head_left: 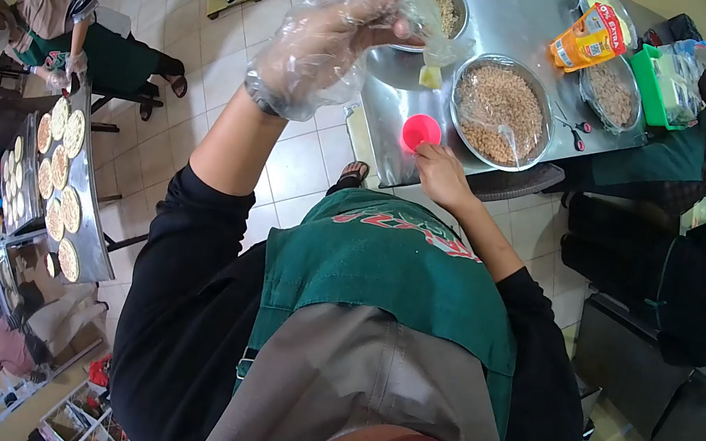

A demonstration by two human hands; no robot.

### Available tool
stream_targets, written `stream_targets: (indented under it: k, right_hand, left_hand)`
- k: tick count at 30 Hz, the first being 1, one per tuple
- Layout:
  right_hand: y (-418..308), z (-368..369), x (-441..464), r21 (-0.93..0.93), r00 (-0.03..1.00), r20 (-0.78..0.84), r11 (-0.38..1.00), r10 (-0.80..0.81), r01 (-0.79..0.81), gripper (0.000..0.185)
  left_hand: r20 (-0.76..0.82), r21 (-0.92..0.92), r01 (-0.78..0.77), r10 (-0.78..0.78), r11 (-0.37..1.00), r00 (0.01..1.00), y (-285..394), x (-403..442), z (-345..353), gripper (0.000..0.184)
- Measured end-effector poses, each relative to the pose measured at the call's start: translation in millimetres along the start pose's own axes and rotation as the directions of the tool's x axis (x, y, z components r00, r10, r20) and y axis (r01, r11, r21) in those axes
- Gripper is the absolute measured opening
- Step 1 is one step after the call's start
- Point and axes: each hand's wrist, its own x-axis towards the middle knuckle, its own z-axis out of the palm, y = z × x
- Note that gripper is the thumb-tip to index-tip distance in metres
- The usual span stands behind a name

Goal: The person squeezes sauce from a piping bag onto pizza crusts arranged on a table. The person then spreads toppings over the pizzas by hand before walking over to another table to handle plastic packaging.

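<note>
My left hand (326, 48), in a loose clear plastic glove, is raised over the near left part of the metal table. Its fingers curl toward the thumb, and the crinkled plastic hides what they hold, if anything. Just below the glove's loose end shows a small pale-yellow piece (431, 77); whether it hangs from the plastic or lies on the table I cannot tell. At the table's near edge my bare right hand (442, 177) grips a pink cup (421, 133) by its side. Right of the cup stands a metal bowl of tan crumbly bits (503, 105), partly under clear plastic.
Another bowl of bits (443, 2) stands behind my left hand. Farther right are an orange pouch (588, 40), a plastic-covered bowl (612, 96), red-handled scissors (579, 135) and a green basket (654, 84). People work on both sides; flat rounds (59, 167) cover the left table.
</note>
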Motion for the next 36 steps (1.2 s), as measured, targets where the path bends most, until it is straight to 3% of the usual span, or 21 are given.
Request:
stream_targets:
  k: [1, 3, 9, 10, 11, 12, 13, 15, 17, 20, 22, 24, 25, 28, 33, 35, 36]
  right_hand:
    - [-0.9, -1.1, -1.1, 0.005, 1.0, 0.001, 1.0, -0.004, 0.004, 0.019]
    - [-4.0, -7.5, -3.2, 0.019, 0.985, -0.173, 0.999, -0.028, 0.031, 0.018]
    - [8.5, -34.5, -24.7, 0.075, 0.971, -0.231, 0.996, 0.064, -0.047, 0.025]
    - [13.0, -33.7, -27.4, 0.076, 0.971, -0.231, 0.996, 0.062, -0.045, 0.025]
    - [16.5, -30.8, -29.4, 0.213, 0.942, -0.301, 0.973, 0.151, -0.088, 0.023]
    - [17.8, -28.9, -29.9, 0.349, 0.901, -0.356, 0.93, 0.247, -0.117, 0.022]
    - [13.6, -34.8, -26.7, 0.348, 0.902, -0.355, 0.93, 0.244, -0.115, 0.022]
    - [2.6, -44.8, -16.8, 0.814, 0.803, -0.213, 0.556, 0.557, -0.17, 0.018]
    - [1.4, -42.2, -5.5, 0.833, 0.792, -0.21, 0.529, 0.573, -0.162, 0.016]
    - [18.2, -19.3, 0.1, 0.864, 0.807, -0.179, 0.482, 0.562, -0.144, 0.014]
    - [25.7, -20.5, 0.7, 0.878, 0.833, -0.149, 0.458, 0.533, -0.136, 0.013]
    - [46.3, -29.8, -2.3, 0.994, 0.707, -0.017, 0.087, 0.707, -0.063, 0.01]
    - [51.6, -31.7, -4.8, 0.994, 0.705, -0.019, 0.089, 0.709, -0.062, 0.01]
    - [62.5, -38.7, -12.2, 0.996, 0.629, 0.056, -0.085, 0.776, 0.016, 0.005]
    - [49.6, -39.9, -5.9, 0.995, 0.757, 0.057, 0.026, 0.651, -0.097, 0.003]
    - [38.7, -35.6, -0.9, 0.99, 0.798, 0.04, 0.082, 0.601, -0.112, 0.004]
    - [34.3, -31.7, 1.0, 0.987, 0.839, 0.046, 0.106, 0.543, -0.123, 0.006]
  left_hand:
    - [-0.017, 0.027, 0.04, -0.04, 0.999, 0.999, -6.4, 0.0, 3.5, 0.023]
    - [-0.051, -0.004, 0.071, -0.071, 0.997, 0.996, -21.5, -1.3, 9.0, 0.022]
    - [-0.081, -0.013, 0.177, -0.178, 0.984, 0.981, -69.9, -7.3, 11.6, 0.021]
    - [-0.101, 0.073, 0.19, -0.183, 0.979, 0.978, -80.7, -9.7, 9.5, 0.023]
    - [-0.122, 0.158, 0.203, -0.185, 0.966, 0.975, -92.3, -14.1, 5.8, 0.024]
    - [-0.126, 0.117, 0.225, -0.21, 0.967, 0.97, -107.4, -17.6, -0.9, 0.026]
    - [-0.128, 0.117, 0.223, -0.208, 0.968, 0.97, -119.7, -22.1, -5.9, 0.026]
    - [-0.099, 0.107, 0.279, -0.269, 0.954, 0.958, -143.1, -30.2, -15.6, 0.027]
    - [-0.147, 0.079, 0.3, -0.287, 0.951, 0.947, -161.8, -31.3, -16.2, 0.024]
    - [-0.063, 0.096, 0.318, -0.314, 0.943, 0.947, -163.1, -31.0, -14.4, 0.021]
    - [-0.134, 0.289, 0.344, -0.318, 0.894, 0.939, -156.2, -29.7, -17.4, 0.017]
    - [-0.162, 0.334, 0.387, -0.352, 0.859, 0.922, -155.3, -22.3, -25.8, 0.019]
    - [-0.187, 0.381, 0.418, -0.374, 0.825, 0.908, -150.3, -24.4, -30.9, 0.021]
    - [-0.223, 0.343, 0.475, -0.421, 0.81, 0.879, -146.0, -33.3, -45.8, 0.029]
    - [-0.278, 0.328, 0.526, -0.452, 0.785, 0.848, -149.2, -22.9, -25.9, 0.034]
    - [-0.25, 0.248, 0.65, -0.601, 0.718, 0.76, -167.0, -17.7, -21.4, 0.034]
    - [-0.16, 0.28, 0.603, -0.583, 0.747, 0.797, -172.2, -15.4, -18.8, 0.035]
